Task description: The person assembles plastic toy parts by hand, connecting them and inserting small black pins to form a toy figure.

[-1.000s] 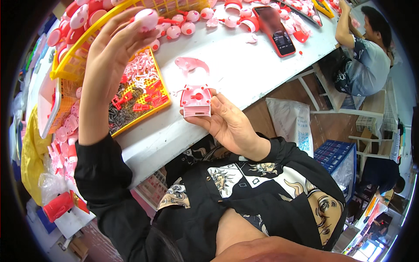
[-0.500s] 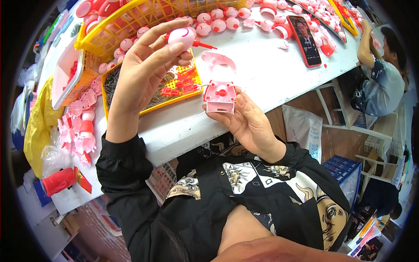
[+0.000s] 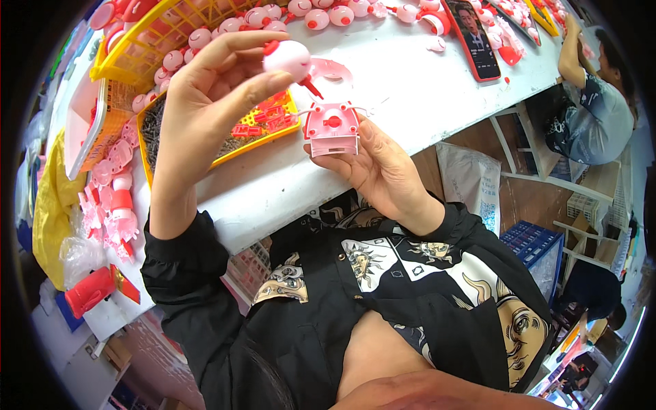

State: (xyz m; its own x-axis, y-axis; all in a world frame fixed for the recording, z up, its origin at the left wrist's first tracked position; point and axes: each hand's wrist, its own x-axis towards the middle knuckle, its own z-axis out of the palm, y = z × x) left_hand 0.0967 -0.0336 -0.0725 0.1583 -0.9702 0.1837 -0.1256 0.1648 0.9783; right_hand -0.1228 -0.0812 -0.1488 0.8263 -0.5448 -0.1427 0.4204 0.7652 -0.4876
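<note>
My left hand (image 3: 212, 89) pinches a round pink-and-white plastic head (image 3: 288, 60) with a red cap at one end and a thin red stem (image 3: 311, 89) pointing down to the right. The stem's tip is just above a pink plastic shell (image 3: 333, 124) with a red piece in its middle, apart from it. My right hand (image 3: 376, 157) grips this shell from below and the right side, its fingers partly hidden behind it. A curved pale pink piece (image 3: 332, 70) lies on the white table beyond the shell.
Left of centre, a yellow tray (image 3: 236, 154) holds dark screws and small red parts. Behind it stands a yellow basket (image 3: 113, 68). Pink heads (image 3: 318, 19) line the far side near a red-cased phone (image 3: 473, 41). Another person (image 3: 594, 102) sits at right.
My left hand has brought the head closer to the shell and tilted its stem downward. My right hand still holds the shell. The view has shifted slightly.
</note>
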